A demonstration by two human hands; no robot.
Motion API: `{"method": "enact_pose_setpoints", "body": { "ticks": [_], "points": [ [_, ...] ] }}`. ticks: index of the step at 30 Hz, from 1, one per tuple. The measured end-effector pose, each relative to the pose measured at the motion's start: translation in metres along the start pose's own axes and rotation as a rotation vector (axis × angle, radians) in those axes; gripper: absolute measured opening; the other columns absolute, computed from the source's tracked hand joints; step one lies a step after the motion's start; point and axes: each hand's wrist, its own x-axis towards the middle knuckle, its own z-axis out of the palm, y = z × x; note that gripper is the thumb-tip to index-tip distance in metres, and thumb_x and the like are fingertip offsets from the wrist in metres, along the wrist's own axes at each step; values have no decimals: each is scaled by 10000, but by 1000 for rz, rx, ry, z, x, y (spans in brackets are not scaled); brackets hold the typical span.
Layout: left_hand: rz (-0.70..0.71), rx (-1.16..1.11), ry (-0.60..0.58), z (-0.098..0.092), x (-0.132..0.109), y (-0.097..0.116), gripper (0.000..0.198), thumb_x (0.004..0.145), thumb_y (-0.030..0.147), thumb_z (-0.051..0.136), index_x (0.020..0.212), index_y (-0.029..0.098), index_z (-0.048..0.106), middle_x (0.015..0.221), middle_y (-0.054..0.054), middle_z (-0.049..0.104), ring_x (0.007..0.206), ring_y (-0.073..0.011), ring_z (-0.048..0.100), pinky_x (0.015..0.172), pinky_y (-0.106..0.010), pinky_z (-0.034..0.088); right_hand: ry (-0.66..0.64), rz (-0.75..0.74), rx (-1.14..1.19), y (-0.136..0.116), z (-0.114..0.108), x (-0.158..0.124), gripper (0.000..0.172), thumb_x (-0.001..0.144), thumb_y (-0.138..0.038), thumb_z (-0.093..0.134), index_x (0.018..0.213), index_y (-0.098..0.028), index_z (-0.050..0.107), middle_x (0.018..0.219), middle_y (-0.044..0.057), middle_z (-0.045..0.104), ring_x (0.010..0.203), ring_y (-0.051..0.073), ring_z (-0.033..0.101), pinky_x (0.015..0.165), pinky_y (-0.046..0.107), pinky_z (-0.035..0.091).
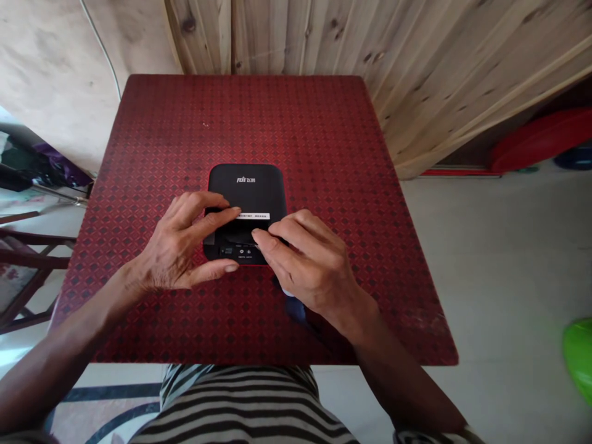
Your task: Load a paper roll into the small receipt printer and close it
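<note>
A flat black box (245, 191) with rounded corners and a red lower edge lies on the table. It bears a light logo at its far end, a white label strip (255, 216) across its middle, a dark recessed area, and small icons near its close end. My left hand (178, 243) grips the box from the left: its index fingertip touches the label and its thumb lies along the near edge. Over the box's right side, my right hand (309, 256) pinches thumb and index together at the dark area. What they pinch is too dark to make out.
The table (346, 154) has a red patterned cover. A dark blue thing (295, 309) with a pale end lies partly hidden below my right hand. A plank wall (300, 37) borders the far side. A wooden chair (34, 262) stands left, a green object (579, 361) right.
</note>
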Motion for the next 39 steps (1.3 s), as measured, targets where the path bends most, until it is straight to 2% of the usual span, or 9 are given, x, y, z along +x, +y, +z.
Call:
{"method": "enact_pose_setpoints", "body": {
  "ticks": [4,9,18,22,26,28,32,36,39],
  "points": [
    [37,55,21,4,-3,1,792,931,688,697,1543,218,519,1360,-186,633,1251,-346,653,1019,-569,592,-5,6,19,1,-2,-1,120,991,-73,668,1067,-97,757,857,72,735,801,190,597,706,353,579],
    [97,127,43,7,-2,1,933,831,739,782,1535,186,523,1322,-208,657,1226,-370,679,1001,-568,614,-61,50,78,1,-6,-2,149,1025,-114,625,1090,-166,749,898,67,735,847,201,613,761,367,594],
    [43,107,55,14,-6,2,919,817,723,811,1538,231,524,1357,-186,641,1256,-373,667,1032,-588,609,-31,149,233,6,-14,-4,167,1017,-188,670,1156,-228,755,981,60,764,897,215,668,832,407,605],
    [-53,60,137,10,-17,8,819,863,660,800,1526,253,547,1431,-167,595,1305,-363,643,1069,-583,617,82,424,291,22,-13,-18,155,1046,-288,655,1113,-265,792,982,47,793,874,209,720,794,394,587],
    [-109,119,246,14,-36,12,699,870,617,818,1426,252,599,1320,-122,659,1204,-310,698,991,-505,658,87,802,497,43,16,-44,271,1063,-422,600,1092,-247,805,910,41,800,770,197,735,678,345,568],
    [-91,143,265,21,-44,11,665,870,584,833,1399,254,601,1292,-116,682,1156,-287,719,943,-466,670,23,873,581,50,33,-53,296,1049,-451,599,1102,-239,798,906,39,805,762,200,740,669,339,571],
    [-83,180,311,32,-51,8,630,891,514,833,1418,273,586,1299,-116,696,1130,-275,734,917,-439,670,-39,738,506,52,52,-56,234,1021,-377,596,1015,-235,782,1006,51,805,907,216,749,819,382,585],
    [-59,172,319,33,-51,7,635,885,485,848,1419,255,590,1262,-119,707,1112,-259,732,911,-405,670,-25,558,439,47,55,-53,227,1028,-330,553,918,-214,714,883,48,726,804,197,685,746,353,550],
    [-65,166,329,33,-51,8,639,873,454,863,1423,270,594,1255,-110,716,1101,-255,731,905,-400,671,-17,502,383,47,58,-55,213,1031,-313,522,938,-213,686,857,44,679,799,201,647,722,347,528]
  ]
}}
